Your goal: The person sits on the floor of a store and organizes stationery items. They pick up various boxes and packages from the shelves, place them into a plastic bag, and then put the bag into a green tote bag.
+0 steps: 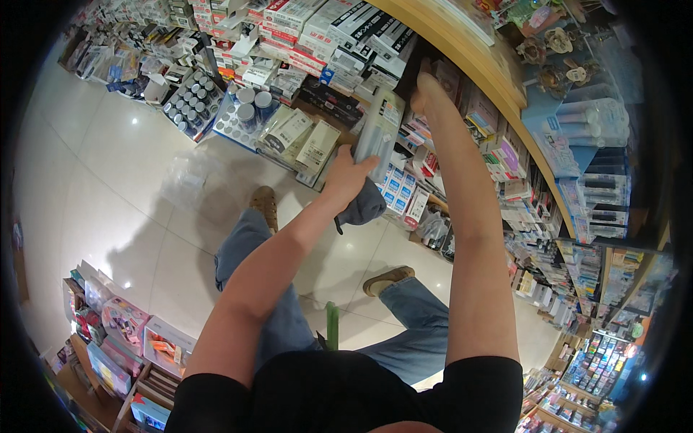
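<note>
My left hand [346, 176] grips the near end of a long translucent plastic box [383, 127], thumb across its top. The box bears a label and leans against the stocked shelf. A dark grey cloth [366, 205] bunches just below that hand; whether the fingers hold it too is unclear. My right hand [426, 89] reaches into a dark gap in the shelf under its wooden edge [460, 51]. Its fingertips are partly lost in shadow, so any grip there is hidden. Stacked cartons [373, 32] stand left of the gap.
Pale boxes [319, 146] lie left of the plastic box. Lidded jars [246, 113] stand in a tray farther left. Clear plastic wrap [195, 176] rests on the tiled floor [135, 205]. Behind at lower left is a wooden display bin [154, 384].
</note>
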A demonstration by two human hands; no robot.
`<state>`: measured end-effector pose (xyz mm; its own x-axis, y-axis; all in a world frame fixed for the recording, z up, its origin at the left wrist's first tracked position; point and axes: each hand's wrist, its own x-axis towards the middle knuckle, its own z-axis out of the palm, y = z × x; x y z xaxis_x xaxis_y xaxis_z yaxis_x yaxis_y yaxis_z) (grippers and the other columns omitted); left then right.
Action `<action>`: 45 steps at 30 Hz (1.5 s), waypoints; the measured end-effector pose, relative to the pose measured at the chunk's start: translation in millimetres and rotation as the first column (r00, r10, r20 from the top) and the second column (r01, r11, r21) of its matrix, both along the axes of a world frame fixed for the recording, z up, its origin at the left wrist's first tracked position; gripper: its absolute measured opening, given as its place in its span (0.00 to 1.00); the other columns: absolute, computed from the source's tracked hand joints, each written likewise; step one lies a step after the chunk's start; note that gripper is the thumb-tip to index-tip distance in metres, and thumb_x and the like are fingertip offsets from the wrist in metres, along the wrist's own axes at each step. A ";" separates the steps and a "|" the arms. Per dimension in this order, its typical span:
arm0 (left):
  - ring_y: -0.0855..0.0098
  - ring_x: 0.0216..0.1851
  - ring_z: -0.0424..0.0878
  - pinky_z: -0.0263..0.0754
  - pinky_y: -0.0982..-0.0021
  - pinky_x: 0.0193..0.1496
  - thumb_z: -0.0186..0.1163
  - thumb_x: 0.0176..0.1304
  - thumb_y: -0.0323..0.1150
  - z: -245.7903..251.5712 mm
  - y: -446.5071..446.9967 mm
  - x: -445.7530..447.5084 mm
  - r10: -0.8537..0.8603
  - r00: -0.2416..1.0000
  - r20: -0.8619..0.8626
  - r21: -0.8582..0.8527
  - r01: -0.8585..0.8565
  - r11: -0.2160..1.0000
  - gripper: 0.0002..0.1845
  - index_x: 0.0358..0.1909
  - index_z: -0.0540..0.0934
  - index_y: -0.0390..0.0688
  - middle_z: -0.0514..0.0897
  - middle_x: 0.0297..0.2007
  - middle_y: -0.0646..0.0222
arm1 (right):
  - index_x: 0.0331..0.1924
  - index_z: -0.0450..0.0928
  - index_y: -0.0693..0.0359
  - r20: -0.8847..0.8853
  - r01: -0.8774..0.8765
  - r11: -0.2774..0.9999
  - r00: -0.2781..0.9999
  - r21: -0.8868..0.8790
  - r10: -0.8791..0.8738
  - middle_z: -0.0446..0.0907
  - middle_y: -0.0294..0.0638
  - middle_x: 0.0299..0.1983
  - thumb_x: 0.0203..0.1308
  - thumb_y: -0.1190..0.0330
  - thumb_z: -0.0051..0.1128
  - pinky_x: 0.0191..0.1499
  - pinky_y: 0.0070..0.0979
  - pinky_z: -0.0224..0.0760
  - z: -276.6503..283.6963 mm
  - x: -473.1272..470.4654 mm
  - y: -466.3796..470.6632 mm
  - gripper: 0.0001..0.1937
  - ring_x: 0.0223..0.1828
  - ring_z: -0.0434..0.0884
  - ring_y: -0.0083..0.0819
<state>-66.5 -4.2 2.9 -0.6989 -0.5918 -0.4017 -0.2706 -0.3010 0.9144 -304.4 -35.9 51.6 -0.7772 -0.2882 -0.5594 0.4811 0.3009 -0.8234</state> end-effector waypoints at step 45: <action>0.58 0.39 0.79 0.70 0.63 0.42 0.66 0.49 0.45 -41.8 -13.0 -122.5 0.346 0.938 -0.005 0.091 -0.344 0.935 0.29 0.40 0.75 0.26 0.80 0.35 0.49 | 0.57 0.64 0.61 -0.188 0.031 0.950 0.978 -0.310 -0.094 0.70 0.41 0.55 0.65 0.54 0.42 0.53 0.31 0.62 -21.6 -0.5 9.9 0.24 0.53 0.68 0.34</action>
<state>-189.0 -17.2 -38.9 -0.4667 -0.7611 -0.4504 -0.1179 -0.4512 0.8846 -304.9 -26.0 30.0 -0.8852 -0.3672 -0.2855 0.3083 -0.0038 -0.9513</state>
